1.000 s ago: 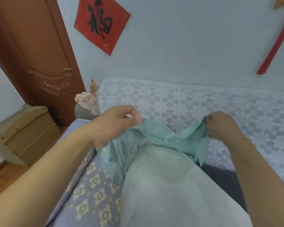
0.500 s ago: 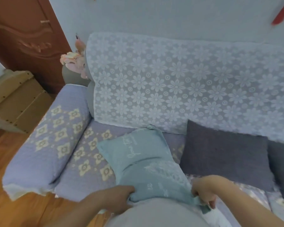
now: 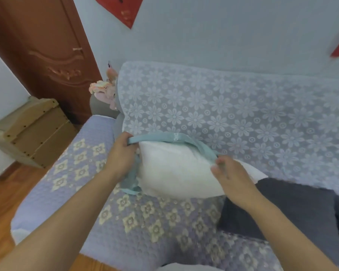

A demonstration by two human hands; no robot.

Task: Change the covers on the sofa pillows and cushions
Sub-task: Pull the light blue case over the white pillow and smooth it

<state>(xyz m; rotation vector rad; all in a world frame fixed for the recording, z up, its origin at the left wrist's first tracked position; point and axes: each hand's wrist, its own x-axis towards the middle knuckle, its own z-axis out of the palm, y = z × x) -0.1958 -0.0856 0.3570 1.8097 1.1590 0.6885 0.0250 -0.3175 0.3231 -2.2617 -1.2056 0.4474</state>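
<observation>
Both hands, left and right, grip the teal cover around the white pillow between them

Pillow insert held above sofa seat, in front of backrest w/ lace throw. Cover bunched along insert's far edge & hanging down its left side. Left hand on cover at insert's left end; right hand at its right end. 2 cushions right of insert, leaning on backrest. Armrest at sofa's left end; plush toy behind it, beside backrest's left corner. Wooden box on floor left of sofa, door behind it. Wall hanging above backrest.
</observation>
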